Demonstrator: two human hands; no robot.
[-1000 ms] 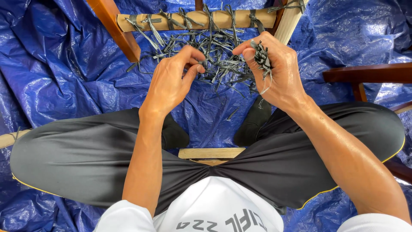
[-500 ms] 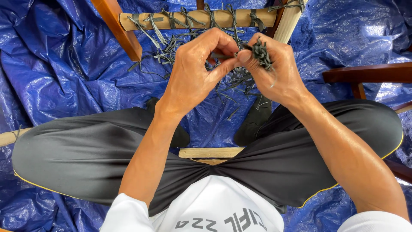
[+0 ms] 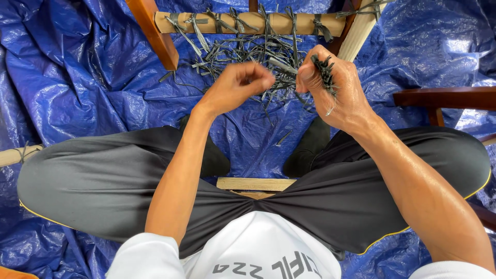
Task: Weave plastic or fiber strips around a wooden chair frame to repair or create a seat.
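Note:
My right hand [image 3: 338, 95] is closed around a bundle of short dark strips [image 3: 325, 71], which stick up out of the fist. My left hand [image 3: 238, 85] is just to its left, fingers curled in and pinched at the end of a single dark strip [image 3: 281, 65] that runs across to the right hand. Under and behind both hands is a loose pile of dark strips [image 3: 243, 51] on the blue tarp [image 3: 88, 88]. Above it a pale wooden rail [image 3: 243, 23] has several dark strips knotted around it.
The rail sits between an orange-brown wooden leg [image 3: 155, 33] and a pale wooden leg [image 3: 359, 31]. A dark wooden chair part [image 3: 444, 98] lies at the right. My legs in dark trousers spread to both sides over a wooden plank [image 3: 253, 183]. A pale stick [image 3: 15, 155] lies at the left edge.
My left hand went to the right hand and met it at the bundle. It has now drawn back to the left with its fingers pinched. The right hand has barely moved.

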